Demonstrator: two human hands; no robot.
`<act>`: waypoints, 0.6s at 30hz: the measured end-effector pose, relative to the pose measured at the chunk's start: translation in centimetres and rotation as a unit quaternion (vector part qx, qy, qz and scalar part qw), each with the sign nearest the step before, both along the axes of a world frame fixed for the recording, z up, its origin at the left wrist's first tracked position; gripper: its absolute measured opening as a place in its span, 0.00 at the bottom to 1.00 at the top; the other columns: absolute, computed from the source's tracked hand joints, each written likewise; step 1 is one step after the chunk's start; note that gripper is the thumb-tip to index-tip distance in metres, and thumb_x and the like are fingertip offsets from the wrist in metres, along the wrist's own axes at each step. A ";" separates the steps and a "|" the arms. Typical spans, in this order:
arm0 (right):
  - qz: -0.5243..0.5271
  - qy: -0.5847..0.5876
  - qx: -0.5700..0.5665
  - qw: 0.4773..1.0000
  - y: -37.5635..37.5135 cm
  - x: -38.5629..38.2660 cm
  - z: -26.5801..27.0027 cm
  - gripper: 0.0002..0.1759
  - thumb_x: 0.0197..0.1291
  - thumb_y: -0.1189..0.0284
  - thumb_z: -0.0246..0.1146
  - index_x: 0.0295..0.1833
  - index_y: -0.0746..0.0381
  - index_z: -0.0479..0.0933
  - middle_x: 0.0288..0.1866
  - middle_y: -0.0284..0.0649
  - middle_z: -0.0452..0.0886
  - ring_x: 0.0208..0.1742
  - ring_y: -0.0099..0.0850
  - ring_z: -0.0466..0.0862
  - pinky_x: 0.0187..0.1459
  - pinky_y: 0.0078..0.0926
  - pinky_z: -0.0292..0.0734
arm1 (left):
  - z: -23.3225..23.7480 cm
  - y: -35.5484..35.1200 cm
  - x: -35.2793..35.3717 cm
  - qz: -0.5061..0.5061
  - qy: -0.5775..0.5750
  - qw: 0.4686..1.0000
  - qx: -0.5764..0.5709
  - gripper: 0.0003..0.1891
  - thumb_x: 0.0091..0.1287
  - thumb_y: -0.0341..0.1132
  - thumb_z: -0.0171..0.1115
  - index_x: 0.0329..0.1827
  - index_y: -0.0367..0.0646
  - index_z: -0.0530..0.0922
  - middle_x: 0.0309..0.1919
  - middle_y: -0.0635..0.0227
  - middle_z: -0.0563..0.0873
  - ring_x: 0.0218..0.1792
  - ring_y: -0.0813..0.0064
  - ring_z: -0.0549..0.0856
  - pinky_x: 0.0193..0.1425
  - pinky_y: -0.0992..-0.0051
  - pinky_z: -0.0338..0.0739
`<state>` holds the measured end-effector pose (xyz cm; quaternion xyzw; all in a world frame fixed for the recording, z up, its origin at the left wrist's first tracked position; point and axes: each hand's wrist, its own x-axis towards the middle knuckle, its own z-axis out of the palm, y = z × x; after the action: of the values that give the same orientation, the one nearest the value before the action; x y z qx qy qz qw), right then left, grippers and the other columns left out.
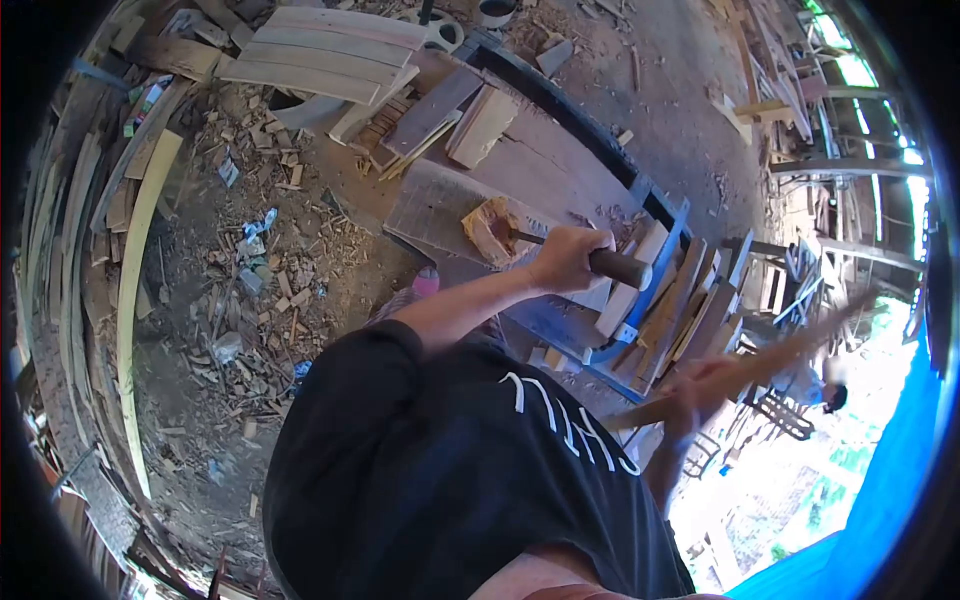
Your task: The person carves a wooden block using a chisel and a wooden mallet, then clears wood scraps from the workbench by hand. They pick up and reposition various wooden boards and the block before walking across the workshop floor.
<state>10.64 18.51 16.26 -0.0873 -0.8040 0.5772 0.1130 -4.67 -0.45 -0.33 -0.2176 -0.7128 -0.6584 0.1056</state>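
Note:
My left hand [575,258] is closed around a chisel [620,268], its thick round handle sticking out of the fist. The thin metal blade points into the hollow of a small carved wood block [492,230], which rests on a thick plank [430,205]. Off to the right, my right hand [697,392] grips a long wooden club [770,365], held up and apart from the chisel. The club and this hand are blurred by motion. Whether the chisel tip touches the wood is too small to tell.
Boards [480,125] lie on the low wooden platform [560,170], and leaning planks [690,300] stand at its right. Wood chips [290,260] cover the ground to the left, beside stacked long timber [75,220]. A blue tarp [890,470] hangs at lower right.

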 end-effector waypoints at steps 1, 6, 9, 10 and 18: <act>0.061 0.118 -0.058 0.989 -1.0 -1.2 0.3 0.29 0.52 0.70 0.69 0.58 0.61 0.65 0.33 0.36 0.69 0.29 0.26 0.74 0.33 0.25 0.74 | 0.1 0.0 0.0 -0.002 -0.006 1.000 -0.015 0.11 0.48 0.34 0.71 0.31 0.49 0.77 0.25 0.62 0.84 0.31 0.54 0.85 0.34 0.62 0.77; 0.074 -0.020 0.212 0.974 0.5 1.7 -8.4 0.25 0.55 0.66 0.69 0.55 0.61 0.68 0.33 0.33 0.68 0.31 0.25 0.71 0.34 0.22 0.68 | -0.1 0.4 -0.1 -0.006 -0.015 1.000 -0.027 0.11 0.48 0.33 0.72 0.32 0.48 0.77 0.27 0.62 0.84 0.32 0.54 0.86 0.34 0.63 0.77; 0.050 -0.153 0.143 0.977 0.8 0.4 -6.3 0.25 0.52 0.67 0.72 0.53 0.62 0.70 0.39 0.32 0.71 0.36 0.22 0.72 0.39 0.21 0.69 | -0.3 0.4 -0.6 0.005 -0.049 0.996 -0.074 0.12 0.49 0.34 0.72 0.33 0.48 0.77 0.27 0.61 0.85 0.32 0.54 0.86 0.34 0.63 0.77; -0.005 -0.175 0.071 0.982 0.3 0.2 -4.3 0.26 0.52 0.67 0.71 0.53 0.62 0.69 0.36 0.33 0.72 0.37 0.22 0.73 0.38 0.23 0.69 | -0.4 0.4 -0.4 -0.003 -0.047 0.997 -0.064 0.12 0.49 0.34 0.73 0.33 0.48 0.77 0.27 0.61 0.84 0.32 0.54 0.86 0.33 0.63 0.77; 0.095 -0.186 0.195 0.958 -0.8 0.4 -7.3 0.28 0.51 0.66 0.73 0.53 0.63 0.68 0.32 0.35 0.74 0.34 0.29 0.75 0.36 0.31 0.71 | -0.4 0.8 -0.6 -0.009 -0.017 0.999 -0.046 0.11 0.51 0.35 0.72 0.32 0.48 0.77 0.25 0.61 0.84 0.30 0.53 0.85 0.32 0.61 0.76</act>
<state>11.06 17.75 8.93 -0.0929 -0.9125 0.3906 -0.0786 -5.29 0.35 -0.72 -0.2173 -0.7420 -0.6295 0.0769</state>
